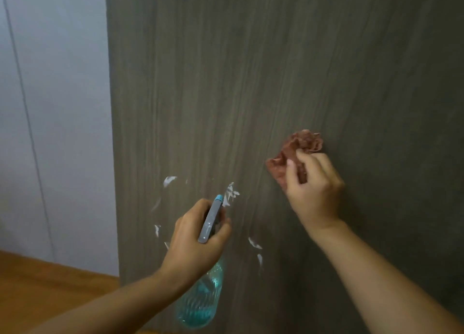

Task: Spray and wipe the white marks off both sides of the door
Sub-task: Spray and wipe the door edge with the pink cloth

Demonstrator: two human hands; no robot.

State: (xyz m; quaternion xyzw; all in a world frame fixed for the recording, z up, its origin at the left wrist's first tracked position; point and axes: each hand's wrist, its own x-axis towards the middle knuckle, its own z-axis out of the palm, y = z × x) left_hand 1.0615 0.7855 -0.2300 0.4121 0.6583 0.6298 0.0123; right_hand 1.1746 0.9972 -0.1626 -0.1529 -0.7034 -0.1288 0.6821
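1. Door [251, 82] filled most of the frame, grey-brown wood-grain panel, upright; its left edge ran down the left third. Looked rigid and smooth, so probably slick once wet. Only this one face was in view.
2. Wall [50, 107], pale, upper left of frame; strip of wooden floor [37, 283] at lower left.
3. Spray bottle [200, 306], lower centre: clear teal plastic body with a grey trigger head and blue nozzle tip pointing up toward the door. Contents: the teal tint could be liquid or the plastic itself, fill level unreadable. Judged light, rigid, best held at the neck under the trigger.
4. Left hand [193, 245] gripped the bottle at that neck, fingers wrapped around the front; whether a finger sat on the trigger, cannot tell.
5. Right hand [313, 193], centre right, pinched the cloth against the door, fingers curled into it.
6. Cloth [298, 150], reddish-pink, crumpled in a wad just above the right hand. Soft, light, bunches easily; a flatter fold would likely wipe better.
7. White marks [231, 193], lower centre: scattered smears in a rough ring around the left hand, left of the cloth and apart from it. Not yet wiped.
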